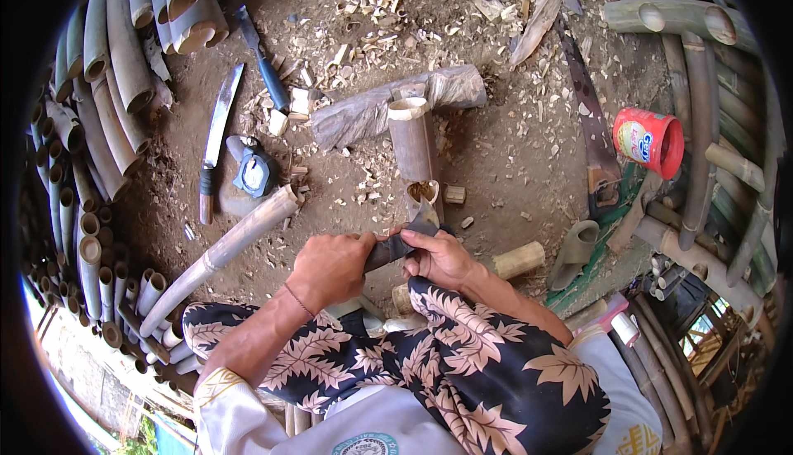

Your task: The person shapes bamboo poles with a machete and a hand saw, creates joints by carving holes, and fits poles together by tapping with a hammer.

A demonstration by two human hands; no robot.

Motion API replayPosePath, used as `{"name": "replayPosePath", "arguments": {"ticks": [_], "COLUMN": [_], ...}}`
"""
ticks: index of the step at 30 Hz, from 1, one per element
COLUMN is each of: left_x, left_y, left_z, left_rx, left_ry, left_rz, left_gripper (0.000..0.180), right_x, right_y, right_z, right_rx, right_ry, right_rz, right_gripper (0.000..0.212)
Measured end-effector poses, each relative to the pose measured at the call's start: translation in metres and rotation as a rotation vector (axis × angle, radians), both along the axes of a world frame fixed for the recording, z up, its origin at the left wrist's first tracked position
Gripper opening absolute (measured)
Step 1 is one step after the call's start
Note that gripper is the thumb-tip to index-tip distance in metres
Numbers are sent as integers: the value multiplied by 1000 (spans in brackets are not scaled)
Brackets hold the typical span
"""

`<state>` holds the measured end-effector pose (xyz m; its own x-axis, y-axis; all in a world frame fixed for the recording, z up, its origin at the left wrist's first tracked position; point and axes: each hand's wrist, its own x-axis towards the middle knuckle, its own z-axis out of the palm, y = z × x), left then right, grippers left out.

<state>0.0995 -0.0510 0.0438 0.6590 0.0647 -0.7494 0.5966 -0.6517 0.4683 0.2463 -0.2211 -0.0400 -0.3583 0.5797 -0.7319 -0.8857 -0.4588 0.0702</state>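
Observation:
My left hand (329,269) is closed around the dark handle of a short, broad-bladed knife (424,220). My right hand (442,258) is closed too, its thumb and fingers pressed on the knife where handle and blade meet. The blade's point reaches the cut opening at the near end of a thick bamboo section (415,151). That section's far end, open and round, rests against a rough grey log (355,116). Part of the blade is covered by my right fingers. Beside the bamboo's near end is a small wood block (454,195).
Bamboo poles are stacked at left (116,108) and right (702,141). A machete (221,116), a blue-handled chisel (268,75) and a tape measure (254,172) lie left. A handsaw (591,116), red tin (648,143) and sandal (574,255) lie right. Chips litter the dirt.

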Motion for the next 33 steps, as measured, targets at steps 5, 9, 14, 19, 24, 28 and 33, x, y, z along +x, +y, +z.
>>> {"name": "replayPosePath", "arguments": {"ticks": [5,9,14,19,24,28,33], "left_x": [-11,16,22,-24,-23,29,143], "left_y": [-65,-131,-160,-148,-34,25,54], "left_z": [-28,-36,-40,-68,-41,-4,25], "left_rx": [-165,-212,-195,-226,167,304,260], "left_ry": [79,41,-96,-71,-21,-40,165], "left_rz": [332,745,928,1141,474,0,-525], "left_gripper": [40,46,49,32,24,9,15], "right_x": [9,7,8,-9,-19,-9,11], "right_y": [3,-14,-17,12,35,43,31], "right_z": [18,7,27,2,5,18,3], "right_rx": [-80,-29,-8,55,187,108,25], "right_ry": [-595,-1218,-1342,-894,-658,-116,235], "right_rz": [318,580,679,859,284,-295,-574], "right_gripper": [25,28,31,38,28,27,40]}}
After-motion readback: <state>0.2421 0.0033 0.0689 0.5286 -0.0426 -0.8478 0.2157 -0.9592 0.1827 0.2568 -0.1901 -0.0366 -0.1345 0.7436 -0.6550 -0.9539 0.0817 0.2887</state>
